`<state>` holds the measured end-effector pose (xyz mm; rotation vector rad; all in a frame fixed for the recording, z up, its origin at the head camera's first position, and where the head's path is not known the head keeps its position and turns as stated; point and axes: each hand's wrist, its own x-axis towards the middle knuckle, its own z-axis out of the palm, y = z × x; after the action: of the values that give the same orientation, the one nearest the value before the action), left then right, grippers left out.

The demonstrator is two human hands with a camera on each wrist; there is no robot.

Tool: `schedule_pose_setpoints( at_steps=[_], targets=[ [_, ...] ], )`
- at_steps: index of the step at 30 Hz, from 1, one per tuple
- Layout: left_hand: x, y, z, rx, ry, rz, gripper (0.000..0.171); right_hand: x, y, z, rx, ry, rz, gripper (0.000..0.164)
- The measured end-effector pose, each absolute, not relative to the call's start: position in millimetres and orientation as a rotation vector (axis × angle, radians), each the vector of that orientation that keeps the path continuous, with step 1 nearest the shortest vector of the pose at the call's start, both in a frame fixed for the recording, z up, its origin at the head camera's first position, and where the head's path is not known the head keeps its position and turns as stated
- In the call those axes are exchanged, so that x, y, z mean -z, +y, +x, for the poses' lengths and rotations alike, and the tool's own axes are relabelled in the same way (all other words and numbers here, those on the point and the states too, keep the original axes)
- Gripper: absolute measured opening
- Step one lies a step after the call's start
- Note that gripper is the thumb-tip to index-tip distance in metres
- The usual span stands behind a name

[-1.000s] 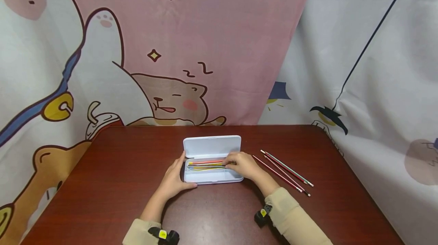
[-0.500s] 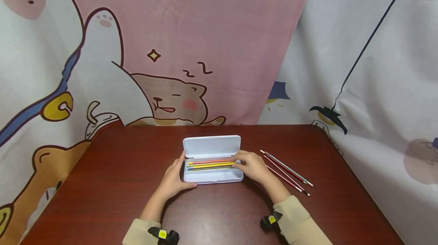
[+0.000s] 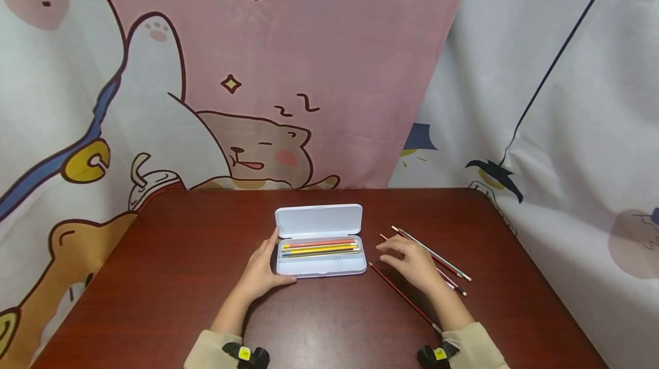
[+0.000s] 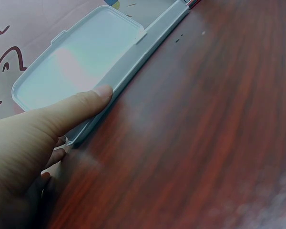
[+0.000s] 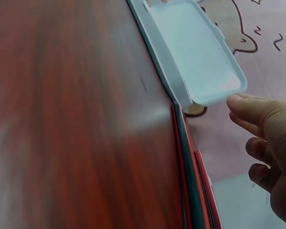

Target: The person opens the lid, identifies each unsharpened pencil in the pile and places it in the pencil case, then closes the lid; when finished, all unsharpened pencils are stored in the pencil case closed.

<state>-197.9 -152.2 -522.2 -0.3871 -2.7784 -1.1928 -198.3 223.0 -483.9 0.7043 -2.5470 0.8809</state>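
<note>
A white pencil case (image 3: pixel 309 269) stands with its lid (image 3: pixel 319 221) raised. Several coloured pencils (image 3: pixel 319 248) lie in its rear compartment. My left hand (image 3: pixel 262 272) holds the case's left end, thumb along the front wall and fingers at the left side; in the left wrist view the thumb (image 4: pixel 93 100) presses the wall. To the right of the case, my right hand (image 3: pixel 414 264) hovers over loose pencils (image 3: pixel 437 257), fingers slightly bent and nothing in them. Part of that group is hidden under the hand. One dark red pencil (image 3: pixel 404 297) lies apart, nearer the right forearm.
All this rests on a dark red-brown table (image 3: pixel 206 243). A cloth (image 3: pixel 350 71) printed with cartoon animals hangs behind it, and a pale one continues on the right. Both wrists wear small black cameras (image 3: pixel 252 354).
My right hand has let go of a pencil in the case and moved right, over the loose pencils. The dark red pencil has come into view beside the forearm. My left hand has stayed put.
</note>
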Motion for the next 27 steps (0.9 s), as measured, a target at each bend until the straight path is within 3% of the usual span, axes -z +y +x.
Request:
schedule_pose_setpoints(
  at_steps=[27],
  targets=[
    [521.1,-151.6,-196.2,1.199,-2.782,-0.377,0.128,501.5,303.8,-153.1,-0.747,-2.698,0.279,0.025]
  ],
)
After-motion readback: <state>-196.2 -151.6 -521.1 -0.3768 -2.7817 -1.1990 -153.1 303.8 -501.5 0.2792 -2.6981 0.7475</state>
